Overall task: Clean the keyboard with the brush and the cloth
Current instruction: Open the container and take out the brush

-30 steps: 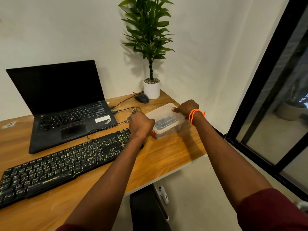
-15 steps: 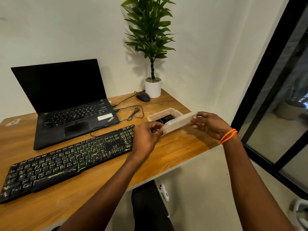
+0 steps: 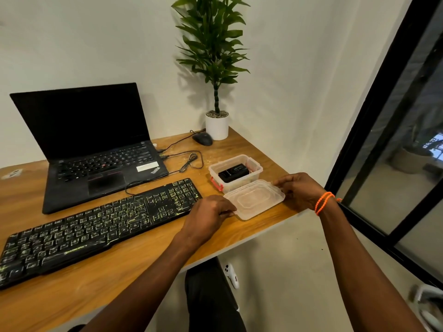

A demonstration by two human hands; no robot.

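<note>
Near edge: wooden table (image 3: 134, 281), two bare forearms reaching in over it.
Keyboard (image 3: 96, 226): black, pale markings on keys, lying diagonally across table, left end nearest, right end toward box.
Left hand (image 3: 211, 214): at keyboard's right end, grip pinching left edge of clear plastic lid (image 3: 255, 198).
Right hand (image 3: 299, 190): orange bead bracelet (image 3: 323, 202) at wrist, grip pinching lid's right edge, fingers curled over rim.
Lid: held flat between both hands, at or just above table near right edge; contact with table cannot be told.
Clear plastic box (image 3: 236, 172): just behind lid, open, red clips on near-left corner, black object (image 3: 233, 175) inside. Brush and cloth not identifiable; box contents otherwise unclear.
Behind keyboard: open black laptop (image 3: 96, 149), screen dark, cables (image 3: 189, 161) coiled to its right.
Far corner: black mouse (image 3: 202, 139) touching or just beside white pot of green plant (image 3: 217, 127), against white wall.
</note>
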